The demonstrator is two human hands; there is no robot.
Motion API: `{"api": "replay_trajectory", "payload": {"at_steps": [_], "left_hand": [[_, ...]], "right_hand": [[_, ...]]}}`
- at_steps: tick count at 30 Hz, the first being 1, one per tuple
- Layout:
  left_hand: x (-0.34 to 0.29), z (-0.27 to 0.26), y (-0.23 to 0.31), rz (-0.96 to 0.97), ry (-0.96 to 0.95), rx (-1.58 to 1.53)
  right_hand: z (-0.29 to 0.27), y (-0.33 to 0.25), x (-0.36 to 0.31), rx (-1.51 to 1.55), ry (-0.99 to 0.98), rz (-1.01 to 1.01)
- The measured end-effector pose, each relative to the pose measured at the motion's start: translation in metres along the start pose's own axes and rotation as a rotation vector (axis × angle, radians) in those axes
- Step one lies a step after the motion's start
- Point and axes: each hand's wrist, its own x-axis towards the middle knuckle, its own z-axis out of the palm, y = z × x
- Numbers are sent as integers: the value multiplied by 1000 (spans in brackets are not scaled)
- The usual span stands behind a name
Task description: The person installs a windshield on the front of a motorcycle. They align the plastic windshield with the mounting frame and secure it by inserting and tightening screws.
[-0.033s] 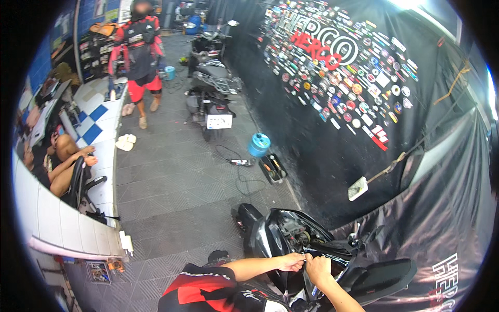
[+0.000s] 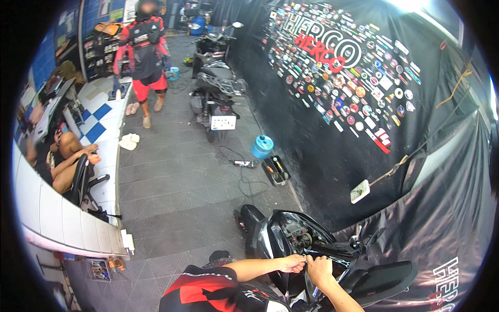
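My left hand (image 2: 293, 263) and my right hand (image 2: 319, 269) meet at the opened front of a dark scooter (image 2: 270, 236). Thumb and fingers of my left hand are pinched together. Close against it, the fingers of my right hand are curled closed. Some small thing seems to be held where the fingertips meet, too small to name. Just beyond the hands, inner parts (image 2: 301, 236) of the scooter lie exposed between its glossy panels. The black seat (image 2: 382, 275) is to the right of my right forearm.
Farther along the mat floor (image 2: 176, 182) are a blue container (image 2: 262, 147), a black tool tray (image 2: 276, 170) and a corded tool (image 2: 244, 164). Another scooter (image 2: 215, 104) stands behind them. A person in red and black (image 2: 145, 52) stands at left; another person (image 2: 67, 156) sits by the ledge.
The view has shifted a little, so the background sits slightly farther right. My hands keep the same hold at the scooter's front.
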Motion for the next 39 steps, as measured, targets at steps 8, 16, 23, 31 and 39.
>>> {"api": "replay_trajectory", "payload": {"at_steps": [8, 16, 23, 31, 39], "left_hand": [[5, -1, -12, -2, -44, -110], [1, 6, -18, 73, -18, -76], [9, -8, -20, 125, 43, 118], [-3, 7, -16, 245, 228, 152], [6, 8, -25, 332, 255, 254]], "right_hand": [[4, 11, 4, 95, -8, 4], [13, 15, 7, -12, 76, -105], [12, 33, -6, 23, 111, -201], [9, 35, 16, 30, 5, -279], [14, 44, 12, 8, 86, -314]]}}
